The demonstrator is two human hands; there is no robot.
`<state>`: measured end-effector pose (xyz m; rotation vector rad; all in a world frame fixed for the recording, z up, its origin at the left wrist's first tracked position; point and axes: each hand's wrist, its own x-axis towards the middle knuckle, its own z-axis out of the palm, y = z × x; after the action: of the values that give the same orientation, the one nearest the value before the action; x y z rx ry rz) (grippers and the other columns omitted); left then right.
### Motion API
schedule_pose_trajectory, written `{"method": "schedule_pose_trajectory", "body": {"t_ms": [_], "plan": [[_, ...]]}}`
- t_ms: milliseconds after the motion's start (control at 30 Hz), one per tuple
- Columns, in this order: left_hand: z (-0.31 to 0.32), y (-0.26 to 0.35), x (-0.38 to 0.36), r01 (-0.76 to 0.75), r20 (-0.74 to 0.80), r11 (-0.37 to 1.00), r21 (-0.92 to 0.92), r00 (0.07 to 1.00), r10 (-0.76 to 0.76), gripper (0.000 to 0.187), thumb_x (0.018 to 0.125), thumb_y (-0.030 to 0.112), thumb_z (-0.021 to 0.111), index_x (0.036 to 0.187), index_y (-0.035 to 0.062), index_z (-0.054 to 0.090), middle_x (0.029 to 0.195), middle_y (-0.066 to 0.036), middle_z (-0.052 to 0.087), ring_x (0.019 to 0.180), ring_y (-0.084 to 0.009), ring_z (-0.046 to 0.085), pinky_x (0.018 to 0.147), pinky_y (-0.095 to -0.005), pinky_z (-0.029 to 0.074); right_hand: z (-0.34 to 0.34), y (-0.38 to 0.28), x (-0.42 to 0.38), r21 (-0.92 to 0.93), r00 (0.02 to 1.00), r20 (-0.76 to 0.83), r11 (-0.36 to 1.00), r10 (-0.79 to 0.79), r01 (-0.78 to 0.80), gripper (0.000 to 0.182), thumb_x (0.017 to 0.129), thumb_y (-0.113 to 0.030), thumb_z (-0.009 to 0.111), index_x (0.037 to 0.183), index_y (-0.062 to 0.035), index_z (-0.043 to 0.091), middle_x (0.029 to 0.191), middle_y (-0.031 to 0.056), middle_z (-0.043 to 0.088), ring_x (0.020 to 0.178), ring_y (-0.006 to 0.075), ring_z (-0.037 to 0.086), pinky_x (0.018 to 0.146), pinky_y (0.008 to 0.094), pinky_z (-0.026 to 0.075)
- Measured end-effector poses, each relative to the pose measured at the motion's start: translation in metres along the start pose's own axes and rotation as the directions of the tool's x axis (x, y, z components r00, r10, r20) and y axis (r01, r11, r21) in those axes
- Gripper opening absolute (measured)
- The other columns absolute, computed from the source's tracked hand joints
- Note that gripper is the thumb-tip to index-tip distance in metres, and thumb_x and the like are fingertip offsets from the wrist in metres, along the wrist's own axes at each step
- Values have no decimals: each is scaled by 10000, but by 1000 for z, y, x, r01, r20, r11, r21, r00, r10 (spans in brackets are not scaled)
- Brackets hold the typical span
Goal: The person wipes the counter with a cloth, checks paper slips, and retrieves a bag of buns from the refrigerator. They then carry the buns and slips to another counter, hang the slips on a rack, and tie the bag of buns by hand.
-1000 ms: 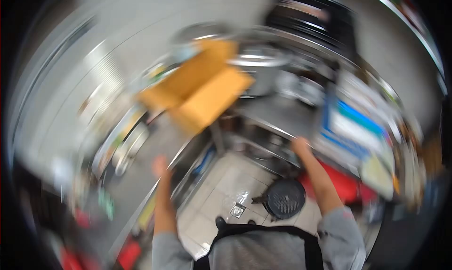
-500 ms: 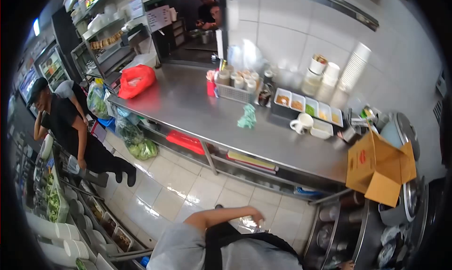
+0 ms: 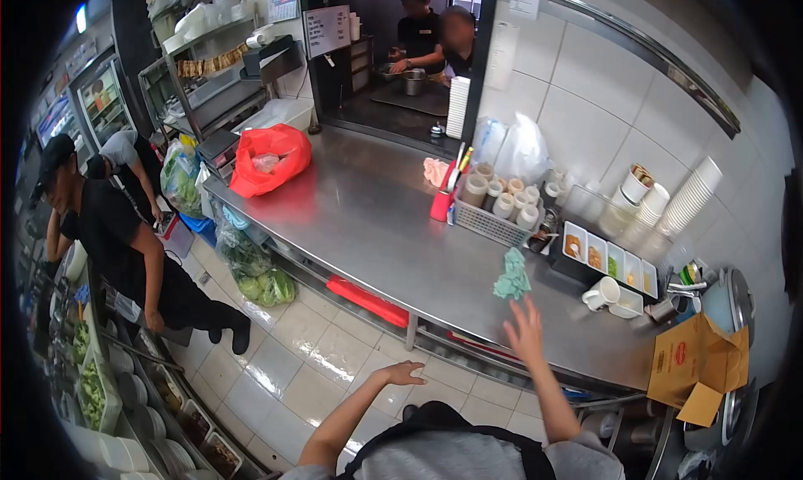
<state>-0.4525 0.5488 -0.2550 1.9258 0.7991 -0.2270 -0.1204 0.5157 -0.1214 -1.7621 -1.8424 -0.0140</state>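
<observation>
My right hand [image 3: 524, 331] reaches over the front edge of the steel counter [image 3: 368, 216], fingers spread, with nothing in it. Just beyond its fingertips lies a crumpled green cloth [image 3: 512, 275]. My left hand [image 3: 403, 373] hangs above the tiled floor in front of the counter, fingers stretched out and holding nothing. Behind the cloth stands a grey basket [image 3: 493, 225] of squeeze bottles, with a red holder [image 3: 441, 204] of pens beside it. To the right of the cloth are a white mug [image 3: 600, 294] and a black rack of food tubs [image 3: 602, 260].
A red plastic bag [image 3: 269, 158] sits at the counter's left end, an open cardboard box [image 3: 698, 363] at its right. Two people stand on the left; one person [image 3: 117, 237] wears black. More people work beyond the hatch. Bagged greens [image 3: 268, 286] rest on the floor.
My right hand has come up from the low shelf at the right to the counter by the cloth. My left hand has shifted left with fingers extended. The view has turned leftward.
</observation>
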Motion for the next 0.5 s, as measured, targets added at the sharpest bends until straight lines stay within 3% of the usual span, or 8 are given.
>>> {"method": "schedule_pose_trajectory", "body": {"t_ms": [133,233,300,333,433,500], "plan": [[-30,-49,-14,44,-58,995,-88,997,-50,848,788,624,537,1359,21,366,1313,-265,427,1234,-375,409,1037,-382,328,51,57,101,-10,997,-50,998,63,-63,557,825,-321,614,1314,-112,449,1397,228,310,1222,416,363,998,473,327],[-47,-72,-31,93,-87,985,-142,991,-106,838,796,626,526,1329,-9,401,1307,-246,449,1243,-363,405,1040,-378,326,122,107,138,15,963,36,964,266,-267,599,822,-352,608,1317,-68,429,1356,251,337,1208,410,363,998,475,315],[-63,-79,-43,114,-99,974,-193,986,-135,847,796,631,522,1323,-21,403,1322,-235,441,1246,-358,404,1042,-375,325,133,74,136,-273,978,50,945,202,-181,615,805,-297,620,1314,-23,409,1271,265,387,1170,408,371,994,472,305],[-80,-72,-55,166,-83,957,-237,978,-190,856,797,639,517,1321,-27,402,1336,-227,432,1257,-354,394,1051,-378,316,139,69,135,-222,984,44,962,172,-158,609,792,-237,623,1313,-13,403,1235,261,401,1155,406,371,991,465,304],[-89,-110,-58,101,-218,928,-358,958,-188,871,796,644,516,1345,-17,372,1330,-238,431,1264,-358,382,1056,-393,308,154,49,138,22,985,18,985,173,-173,602,748,-83,622,1303,5,407,1166,252,433,1088,416,406,962,454,334],[-112,-107,-57,67,-212,910,-408,963,-166,858,804,635,513,1357,-3,360,1339,-238,419,1266,-359,378,1055,-393,308,158,19,136,72,975,201,991,97,-113,594,751,-60,627,1310,-26,428,1179,224,453,1096,409,431,957,450,353]]}}
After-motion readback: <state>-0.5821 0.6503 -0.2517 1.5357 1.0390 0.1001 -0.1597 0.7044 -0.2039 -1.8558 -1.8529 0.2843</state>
